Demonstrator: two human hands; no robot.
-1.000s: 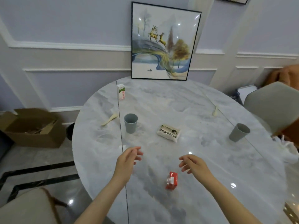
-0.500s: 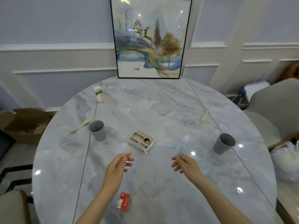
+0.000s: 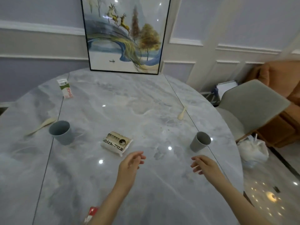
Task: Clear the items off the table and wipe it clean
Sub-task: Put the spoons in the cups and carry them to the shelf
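I am standing at the start of the clearing step: judging by the load on the table (image 3: 146, 98), nothing is cleared yet and wiping is some way off. Scanning left to right: a pale spoon (image 3: 41, 126) is lying near the left edge, just beside a grey cup (image 3: 60, 133) standing upright; a small carton (image 3: 65, 88) is standing farther back, well apart from both. A red packet (image 3: 91, 213) is lying at the near edge, partly behind my left forearm. A tissue pack (image 3: 116, 143) is lying flat near the middle. My left hand (image 3: 130, 165) is hovering just short of that pack, fingers relaxed and slightly parted, holding nothing and touching nothing. My right hand (image 3: 205, 165) is hovering likewise, fingers loosely bent, empty, not on the table. A second cup (image 3: 199, 141) is standing upright beyond it, near but apart. A second spoon (image 3: 181, 114) is lying farther back on the right. A few crumbs (image 3: 164, 131) are showing between pack and second cup. Judgement: the next move is calling for a reach forward, left hand to the pack, right hand to the cup, each closing round its object. I am seeing no cloth in view, so the pack may be serving for wiping; I cannot tell.
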